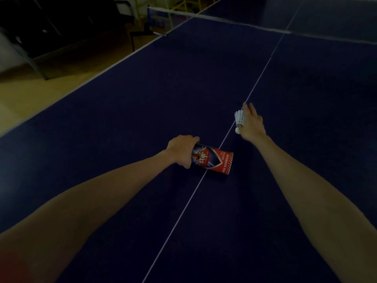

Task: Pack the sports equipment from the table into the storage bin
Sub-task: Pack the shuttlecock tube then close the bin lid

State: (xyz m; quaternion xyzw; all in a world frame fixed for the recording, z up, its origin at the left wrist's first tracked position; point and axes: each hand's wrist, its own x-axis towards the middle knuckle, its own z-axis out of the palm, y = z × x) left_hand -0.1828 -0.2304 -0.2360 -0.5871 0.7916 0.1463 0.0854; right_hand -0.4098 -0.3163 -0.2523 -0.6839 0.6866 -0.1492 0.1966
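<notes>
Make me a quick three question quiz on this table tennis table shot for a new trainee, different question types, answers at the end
1. True or false: the left hand grips one end of the red tube.
2. Multiple choice: the right hand holds
A. a paddle
B. a white shuttlecock
C. nothing
3. Short answer: which marking on the blue table does the tube lie across?

Key
1. True. The fingers wrap its dark end, and the red end points toward the right arm.
2. B. The feathers point away from the person, the cork toward the wrist.
3. The white centre line, which runs toward the net.
</notes>
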